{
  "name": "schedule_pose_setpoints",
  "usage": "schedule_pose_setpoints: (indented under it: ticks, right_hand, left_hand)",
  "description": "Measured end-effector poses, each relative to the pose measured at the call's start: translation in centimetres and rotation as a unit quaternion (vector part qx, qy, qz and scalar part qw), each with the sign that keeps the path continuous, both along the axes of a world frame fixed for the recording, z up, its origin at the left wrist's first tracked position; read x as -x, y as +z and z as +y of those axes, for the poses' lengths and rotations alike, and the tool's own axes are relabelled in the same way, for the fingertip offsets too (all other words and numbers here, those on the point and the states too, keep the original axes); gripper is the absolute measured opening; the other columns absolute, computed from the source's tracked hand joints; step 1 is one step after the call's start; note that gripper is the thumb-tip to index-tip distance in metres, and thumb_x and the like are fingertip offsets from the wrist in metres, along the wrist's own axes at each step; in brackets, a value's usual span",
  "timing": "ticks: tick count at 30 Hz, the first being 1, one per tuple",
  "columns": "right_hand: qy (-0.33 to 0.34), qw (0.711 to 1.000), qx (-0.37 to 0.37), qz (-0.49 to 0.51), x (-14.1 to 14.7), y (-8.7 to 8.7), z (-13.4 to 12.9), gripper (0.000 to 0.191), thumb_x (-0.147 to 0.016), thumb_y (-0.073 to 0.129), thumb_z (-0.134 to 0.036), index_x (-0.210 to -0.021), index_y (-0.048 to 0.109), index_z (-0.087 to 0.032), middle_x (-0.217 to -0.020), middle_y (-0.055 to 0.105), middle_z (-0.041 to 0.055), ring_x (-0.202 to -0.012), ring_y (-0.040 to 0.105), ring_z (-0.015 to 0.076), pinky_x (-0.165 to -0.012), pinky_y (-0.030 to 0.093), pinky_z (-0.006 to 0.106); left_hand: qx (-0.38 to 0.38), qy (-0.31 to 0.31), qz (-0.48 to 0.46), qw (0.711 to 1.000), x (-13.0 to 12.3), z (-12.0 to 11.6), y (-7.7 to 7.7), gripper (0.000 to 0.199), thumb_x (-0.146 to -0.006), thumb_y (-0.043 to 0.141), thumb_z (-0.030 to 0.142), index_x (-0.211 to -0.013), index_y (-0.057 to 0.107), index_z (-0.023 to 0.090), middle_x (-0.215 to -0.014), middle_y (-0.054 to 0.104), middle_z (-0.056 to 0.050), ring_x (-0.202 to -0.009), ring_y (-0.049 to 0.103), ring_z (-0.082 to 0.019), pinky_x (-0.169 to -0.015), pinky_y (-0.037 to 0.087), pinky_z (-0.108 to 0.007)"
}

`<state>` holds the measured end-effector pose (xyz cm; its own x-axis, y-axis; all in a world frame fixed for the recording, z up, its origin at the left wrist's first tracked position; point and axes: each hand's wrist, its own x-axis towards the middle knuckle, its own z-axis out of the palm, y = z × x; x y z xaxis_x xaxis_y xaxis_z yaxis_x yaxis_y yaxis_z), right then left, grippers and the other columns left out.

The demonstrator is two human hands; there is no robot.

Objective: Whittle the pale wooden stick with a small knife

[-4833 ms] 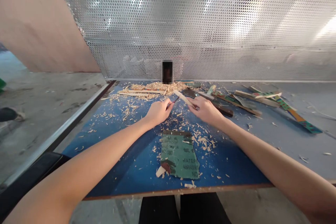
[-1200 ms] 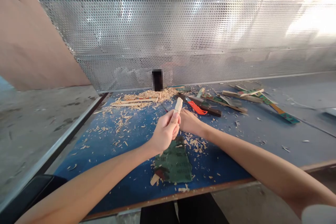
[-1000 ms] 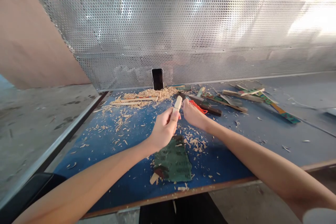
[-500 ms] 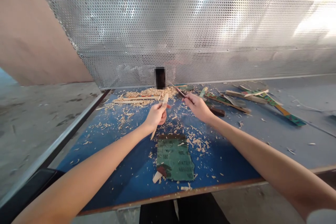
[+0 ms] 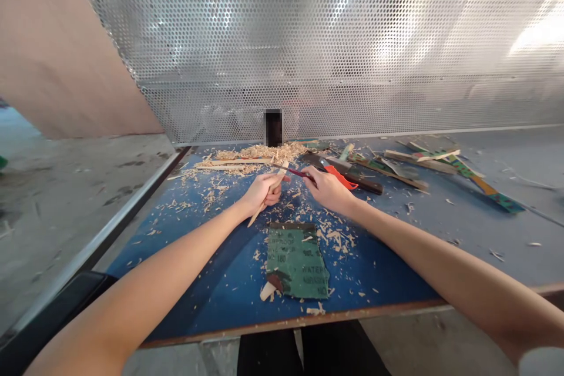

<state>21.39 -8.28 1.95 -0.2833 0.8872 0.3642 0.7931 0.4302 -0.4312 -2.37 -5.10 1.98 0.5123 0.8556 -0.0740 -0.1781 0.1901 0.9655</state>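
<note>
Closed around a pale wooden stick (image 5: 282, 173), my left hand (image 5: 263, 192) holds it at a slant, with its thin lower end sticking out below the fist. My right hand (image 5: 328, 188) grips a slim knife (image 5: 297, 172) whose blade points left and meets the upper part of the stick; its handle is mostly hidden in the fingers. Just behind the right hand lie an orange object (image 5: 341, 177), partly covered, and a large dark blade with a brown handle (image 5: 369, 184). Nearer me, a green sheet of sandpaper (image 5: 297, 261) lies flat, printed side up.
Wood shavings (image 5: 259, 154) heap at the back of the blue tabletop (image 5: 194, 299) and scatter across it. Wooden strips (image 5: 240, 162) lie among them. Painted wood offcuts (image 5: 476, 182) are at the right. A perforated metal screen (image 5: 282, 47) stands along the back edge.
The knife has come down and left, from raised above the stick to lying against it. The orange object now shows beside the right hand. The view has shifted slightly.
</note>
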Motion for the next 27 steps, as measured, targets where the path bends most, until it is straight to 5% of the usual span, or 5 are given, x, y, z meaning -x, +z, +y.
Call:
schedule_pose_setpoints:
  ticks: [9, 15, 27]
  right_hand:
    - [-0.013, 0.992, 0.009, -0.128, 0.42, 0.33, -0.14, 0.033, -0.115, 0.038, -0.034, -0.124, 0.068, -0.022, -0.092, 0.079, 0.0091, -0.079, 0.074, 0.0254, -0.066, 0.039, 0.032]
    - [0.005, 0.996, 0.000, -0.088, 0.32, 0.04, -0.25, 0.038, -0.115, 0.039, -0.033, -0.144, 0.063, -0.023, -0.096, 0.082, 0.0089, -0.082, 0.076, 0.0252, -0.071, 0.045, 0.031]
    - [0.040, 0.998, 0.005, -0.042, -0.04, -0.30, -0.23, 0.042, -0.115, 0.035, -0.036, -0.141, 0.066, -0.024, -0.091, 0.080, 0.0073, -0.074, 0.071, 0.0238, -0.070, 0.045, 0.032]
  left_hand:
    - [-0.014, 0.004, 0.024, 1.000, -0.21, 0.07, -0.25, 0.039, -0.091, 0.081, 0.047, -0.106, 0.070, 0.013, -0.056, 0.043, 0.009, -0.037, 0.030, -0.005, -0.038, 0.018, -0.019]
    - [-0.019, 0.008, 0.040, 0.999, -0.33, 0.07, -0.33, 0.038, -0.094, 0.078, 0.048, -0.105, 0.071, 0.013, -0.056, 0.040, 0.009, -0.037, 0.028, -0.005, -0.038, 0.016, -0.020]
    - [-0.025, 0.011, 0.051, 0.998, -0.34, -0.26, -0.17, 0.042, -0.093, 0.079, 0.052, -0.107, 0.071, 0.013, -0.057, 0.043, 0.008, -0.037, 0.029, -0.005, -0.038, 0.016, -0.020]
